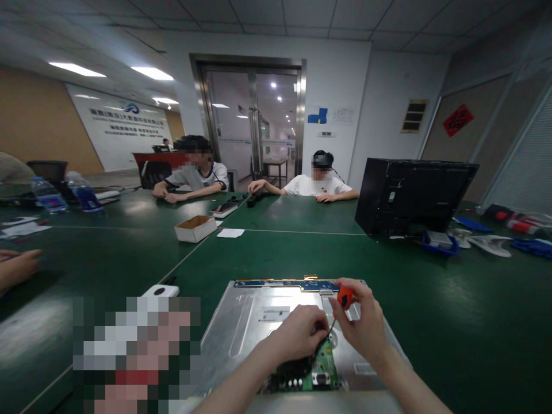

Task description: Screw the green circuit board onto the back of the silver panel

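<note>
My right hand (364,322) grips the orange handle of a screwdriver (345,296), its thin shaft slanting down to the left. The shaft's lower end is by the fingertips of my left hand (302,330), which are pinched together over the board's upper edge. What they hold, if anything, is hidden. Below them a green circuit board (326,365) lies on a silver metal panel (235,330), with dark parts partly covered by my left wrist. A narrow blue circuit strip (280,284) runs along the panel's far edge.
On the green table (276,253) stand an open cardboard box (196,230) and, at right, a black monitor casing (409,195) beside a blue tray (440,244). Bottles (47,194) are at left. Two people (196,172) sit across; another person's hand (19,267) shows at left.
</note>
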